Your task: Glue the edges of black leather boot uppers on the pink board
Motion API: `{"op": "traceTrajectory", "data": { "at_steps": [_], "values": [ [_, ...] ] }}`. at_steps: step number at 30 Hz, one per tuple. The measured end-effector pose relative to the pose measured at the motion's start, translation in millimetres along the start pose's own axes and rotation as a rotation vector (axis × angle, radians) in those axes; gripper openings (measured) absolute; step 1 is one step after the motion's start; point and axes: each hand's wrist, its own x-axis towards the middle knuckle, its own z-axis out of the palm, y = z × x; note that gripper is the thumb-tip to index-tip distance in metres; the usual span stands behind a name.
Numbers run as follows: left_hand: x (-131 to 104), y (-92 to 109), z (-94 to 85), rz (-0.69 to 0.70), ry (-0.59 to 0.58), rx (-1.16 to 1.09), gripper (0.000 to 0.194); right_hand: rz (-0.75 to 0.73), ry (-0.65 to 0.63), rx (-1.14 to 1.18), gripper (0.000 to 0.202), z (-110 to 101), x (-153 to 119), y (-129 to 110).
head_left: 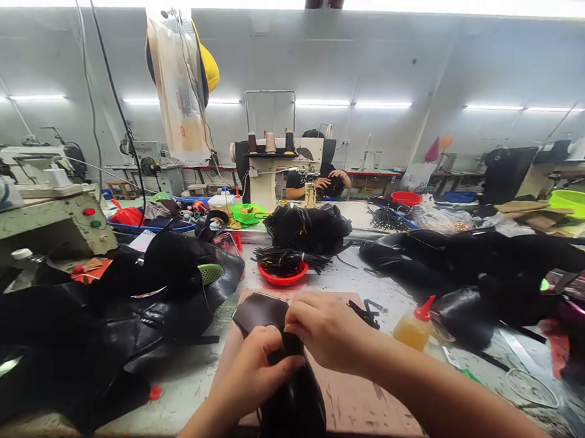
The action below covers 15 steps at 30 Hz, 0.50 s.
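Observation:
A glossy black leather piece (pixel 291 406), shaped like a boot upper, lies over the near edge of the bench, its brownish-black flap (pixel 260 313) spread at the far end. My left hand (pixel 263 364) grips it from the left, with the thumb across the top. Just right of that, my right hand (pixel 325 327) pinches the leather's edge with closed fingertips. Whether a small part sits between those fingertips is hidden. Beneath the leather is a pinkish work board (pixel 355 395). Beyond my hands, a red bowl (pixel 284 277) carries a bundle of thin black strips (pixel 288 259).
Black leather pieces are heaped at left (pixel 80 327) and right (pixel 466 260). A glue bottle (pixel 414 327) with a red tip stands beside my right forearm. Small black strips (pixel 363 314) lie on the board. Farther back are a sewing machine (pixel 264 174) and a co-worker's hands (pixel 332 179).

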Motion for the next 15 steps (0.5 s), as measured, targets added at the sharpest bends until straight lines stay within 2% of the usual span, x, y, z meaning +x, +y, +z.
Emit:
{"op": "traceTrajectory", "data": {
  "at_steps": [4, 6, 10, 12, 15],
  "values": [
    [2, -1, -7.1, -0.057, -0.196, -0.181, 0.029, 0.141, 0.008, 0.32, 0.007, -10, -5, 17],
    [2, -3, -9.1, -0.077, -0.213, -0.263, 0.033, 0.178, -0.029, 0.47, 0.026, -12, -15, 26],
    [2, -6, -8.0, -0.132, -0.174, -0.33, 0.043, 0.165, -0.273, 0.767, 0.076, 9, -36, 27],
    [2, -6, -6.2, -0.187, -0.137, -0.351, 0.044, 0.212, -0.259, 0.748, 0.087, 27, -42, 18],
    [4, -5, -6.0, -0.234, -0.059, -0.373, 0.039, 0.296, -0.054, 0.483, 0.082, 48, -44, 4]
  ]
}}
